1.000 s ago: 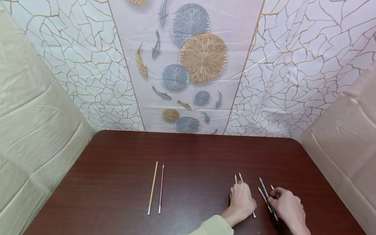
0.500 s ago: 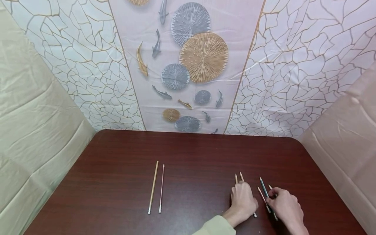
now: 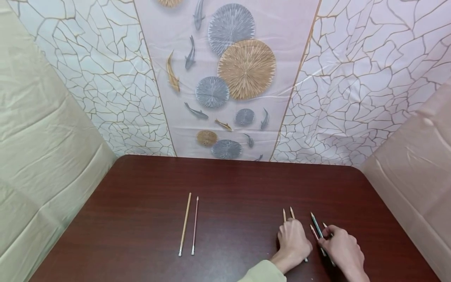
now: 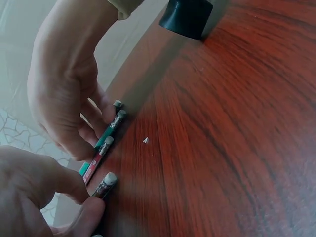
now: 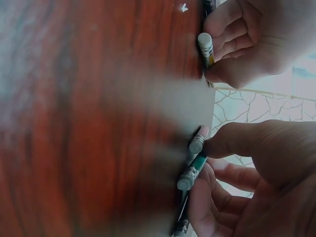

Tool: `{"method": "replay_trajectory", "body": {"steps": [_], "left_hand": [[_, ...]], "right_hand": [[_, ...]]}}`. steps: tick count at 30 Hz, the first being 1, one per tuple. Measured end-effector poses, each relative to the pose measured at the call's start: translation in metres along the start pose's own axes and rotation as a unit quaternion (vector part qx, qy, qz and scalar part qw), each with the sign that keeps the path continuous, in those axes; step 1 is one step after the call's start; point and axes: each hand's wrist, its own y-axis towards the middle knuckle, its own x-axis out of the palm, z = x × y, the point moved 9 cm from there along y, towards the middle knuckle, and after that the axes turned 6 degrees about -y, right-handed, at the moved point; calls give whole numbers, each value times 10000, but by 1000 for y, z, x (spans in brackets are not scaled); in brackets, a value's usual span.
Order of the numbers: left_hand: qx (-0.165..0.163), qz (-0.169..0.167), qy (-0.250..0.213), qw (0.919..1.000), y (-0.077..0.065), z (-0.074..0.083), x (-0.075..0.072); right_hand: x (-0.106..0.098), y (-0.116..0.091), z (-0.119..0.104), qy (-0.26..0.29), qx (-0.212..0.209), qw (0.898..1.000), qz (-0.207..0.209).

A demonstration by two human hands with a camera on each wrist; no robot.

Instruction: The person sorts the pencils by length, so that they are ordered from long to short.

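Note:
On the right part of the table, my left hand (image 3: 294, 239) curls over two pencils; the light wooden point of one pencil (image 3: 284, 215) sticks out beyond the knuckles. Its thumb and finger pinch near a white-eraser end (image 4: 109, 179) in the left wrist view. My right hand (image 3: 343, 250) bends round a group of pencils beside it. In that group are a green pencil (image 3: 316, 224), a red pencil (image 3: 314, 232) and a third pencil (image 3: 325, 225), mostly hidden by the fingers. In the right wrist view, the right thumb (image 5: 229, 140) touches the red pencil's eraser end.
Further left on the dark red-brown table (image 3: 239, 192) lie a yellow pencil (image 3: 185, 225) and a dark red pencil (image 3: 195, 227), side by side. A small white scrap (image 4: 145, 140) lies near the eraser ends. Patterned cloth (image 3: 225, 117) hangs behind the table.
My right hand has drawn slightly left, and the third pencil's tip lies nearer the green pencil. My left hand stays over its two pencils. The head view has shifted a little.

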Motion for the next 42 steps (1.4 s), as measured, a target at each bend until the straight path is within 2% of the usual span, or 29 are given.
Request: {"method": "replay_trajectory", "body": {"steps": [10, 17, 22, 28, 35, 42], "left_hand": [[41, -60, -60, 10000, 2, 1, 0], [-197, -251, -830, 9960, 0, -5, -2], [-226, -250, -994, 9945, 1, -7, -7], [-271, -396, -1524, 9872, 1, -8, -10], [-469, -649, -2063, 9752, 1, -14, -15], [-428, -760, -2197, 9717, 5, -20, -26]], "right_hand": [[-6, -3, -2, 34, -216, 9994, 252], [-6, -4, -3, 102, -317, 9990, 295], [-10, -4, -6, 204, -497, 9973, 494], [-13, -5, -11, 292, -792, 9943, 655], [-12, -8, -16, 449, -935, 9935, 472], [-4, -9, -18, 1273, -576, 9901, -93]]}}
